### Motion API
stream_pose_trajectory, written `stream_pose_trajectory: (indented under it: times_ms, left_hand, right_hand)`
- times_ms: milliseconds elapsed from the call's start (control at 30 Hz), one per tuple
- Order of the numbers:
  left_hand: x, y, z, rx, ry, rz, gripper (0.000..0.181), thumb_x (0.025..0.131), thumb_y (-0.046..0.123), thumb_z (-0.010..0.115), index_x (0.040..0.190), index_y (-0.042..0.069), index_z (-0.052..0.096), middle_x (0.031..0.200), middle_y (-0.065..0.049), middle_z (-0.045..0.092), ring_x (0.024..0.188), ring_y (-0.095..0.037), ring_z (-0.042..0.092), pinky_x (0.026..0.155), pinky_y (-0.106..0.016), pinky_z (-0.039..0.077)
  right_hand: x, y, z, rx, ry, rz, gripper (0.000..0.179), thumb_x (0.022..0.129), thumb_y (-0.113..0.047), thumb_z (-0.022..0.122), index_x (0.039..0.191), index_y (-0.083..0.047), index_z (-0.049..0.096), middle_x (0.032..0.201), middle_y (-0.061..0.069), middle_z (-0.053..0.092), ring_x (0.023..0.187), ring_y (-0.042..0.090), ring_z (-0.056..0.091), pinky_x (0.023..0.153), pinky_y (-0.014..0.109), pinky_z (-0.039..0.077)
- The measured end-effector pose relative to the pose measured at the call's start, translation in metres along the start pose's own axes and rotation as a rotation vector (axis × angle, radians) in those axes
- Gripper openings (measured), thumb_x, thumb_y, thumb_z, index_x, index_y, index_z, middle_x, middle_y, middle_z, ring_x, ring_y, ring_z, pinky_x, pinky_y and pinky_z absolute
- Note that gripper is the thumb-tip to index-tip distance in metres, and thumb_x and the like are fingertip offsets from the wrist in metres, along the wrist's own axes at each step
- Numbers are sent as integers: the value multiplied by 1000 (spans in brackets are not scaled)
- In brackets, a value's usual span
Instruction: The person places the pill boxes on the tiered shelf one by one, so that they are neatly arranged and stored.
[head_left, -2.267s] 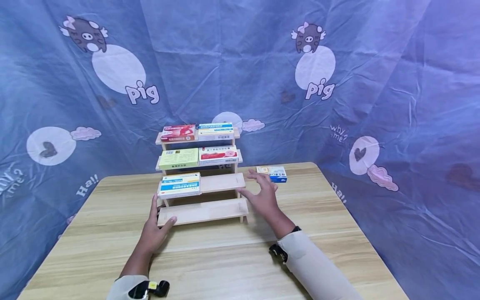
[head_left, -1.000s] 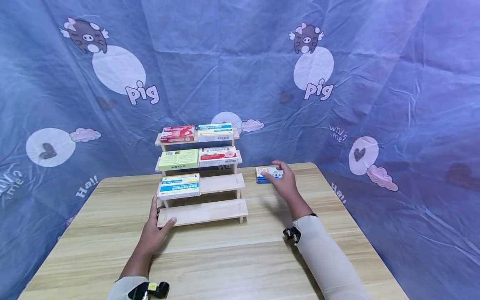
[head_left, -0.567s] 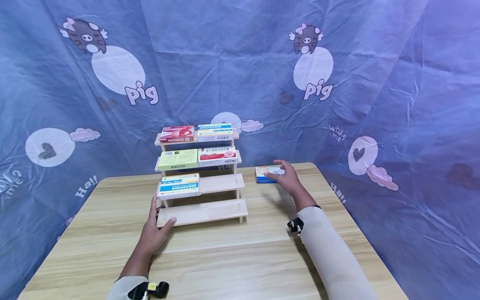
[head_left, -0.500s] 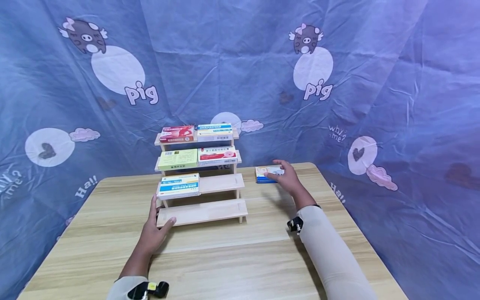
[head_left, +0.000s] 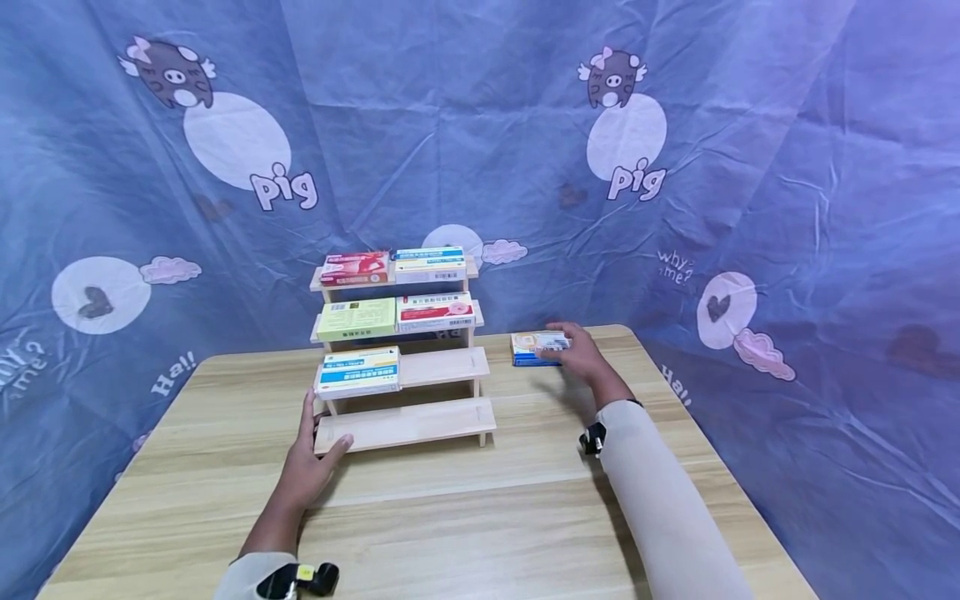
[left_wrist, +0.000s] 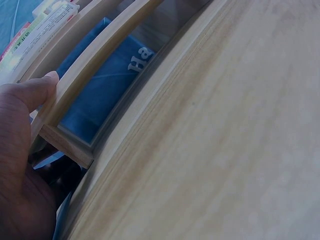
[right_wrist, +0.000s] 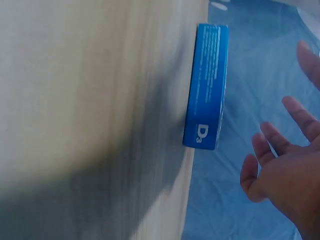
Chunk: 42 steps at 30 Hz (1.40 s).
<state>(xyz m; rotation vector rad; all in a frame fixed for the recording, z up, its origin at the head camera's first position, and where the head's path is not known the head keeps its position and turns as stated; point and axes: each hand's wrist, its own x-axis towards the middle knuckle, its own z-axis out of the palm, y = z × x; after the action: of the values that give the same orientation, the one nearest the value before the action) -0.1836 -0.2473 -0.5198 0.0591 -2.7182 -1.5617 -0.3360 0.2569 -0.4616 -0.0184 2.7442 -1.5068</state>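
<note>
My left hand (head_left: 309, 460) grips the left end of a stepped wooden display rack (head_left: 408, 425), thumb on top of the lowest shelf and fingers round its side. In the left wrist view the thumb lies over the shelf edge (left_wrist: 95, 60). A blue and white medicine box (head_left: 536, 350) lies flat on the table to the right of the rack. Above its right end hovers my right hand (head_left: 587, 358), fingers loosely spread. In the right wrist view that hand (right_wrist: 285, 165) holds nothing, and the box's blue side (right_wrist: 206, 87) is marked D3.
The top tier carries a red box (head_left: 356, 268) and a white-blue box (head_left: 430, 264). On the second stand a green box (head_left: 356, 318) and a white-red box (head_left: 437, 312). Another white-blue box (head_left: 357, 372) fills the third tier's left half. A blue cloth (head_left: 465, 125) hangs behind.
My right hand has left the third shelf's right end and moved right to the medicine box, shifting slightly further right just now. The left hand and rack have stayed put.
</note>
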Motion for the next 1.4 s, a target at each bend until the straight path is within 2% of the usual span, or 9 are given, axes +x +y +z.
stream_pose_trajectory:
  times_ms: [333, 500, 667, 933, 1133, 1400]
  left_hand:
    - [0, -1, -1, -3, 5, 0, 111, 108, 42, 69, 171, 46, -23, 179, -32, 21, 166, -55, 20, 132, -74, 13]
    - [0, -1, 0, -3, 0, -4, 111, 108, 42, 69, 170, 46, -23, 179, -32, 20, 166, -55, 20, 132, -73, 14]
    - [0, 0, 0, 0, 5, 7, 111, 108, 41, 69, 171, 45, -23, 178, -33, 21, 165, -57, 22, 132, -75, 13]
    - [1, -2, -1, -8, 8, 41, 111, 109, 40, 69, 171, 44, -23, 178, -34, 21, 164, -58, 22, 130, -76, 16]
    - [2, -2, 0, -21, 11, 50, 110, 109, 40, 69, 171, 45, -22, 177, -32, 25, 163, -55, 28, 131, -74, 18]
    - [1, -1, -1, -12, 11, 37, 111, 109, 39, 69, 171, 45, -22, 177, -34, 24, 163, -56, 27, 132, -73, 17]
  right_hand:
    - [11, 8, -15, 81, -41, 63, 71, 97, -23, 83, 160, -9, 53, 174, 22, 37, 161, 46, 32, 132, 64, 28]
    - [13, 18, -19, 91, -72, 129, 74, 100, -30, 80, 165, -15, 49, 175, 25, 34, 161, 46, 33, 133, 64, 26]
    - [12, 26, -22, 104, -121, 144, 79, 100, -30, 80, 169, -19, 44, 175, 27, 33, 160, 46, 35, 134, 63, 26]
    - [14, 37, -25, 113, -142, 181, 85, 97, -29, 84, 170, -22, 42, 182, 22, 22, 167, 47, 22, 136, 64, 15]
    - [17, 45, -23, 146, -165, 197, 92, 94, -18, 86, 172, -22, 39, 179, 19, 31, 164, 43, 30, 137, 61, 14]
    - [22, 46, -24, 65, -185, 184, 91, 93, -18, 86, 172, -22, 39, 182, 19, 23, 167, 45, 22, 137, 64, 14]
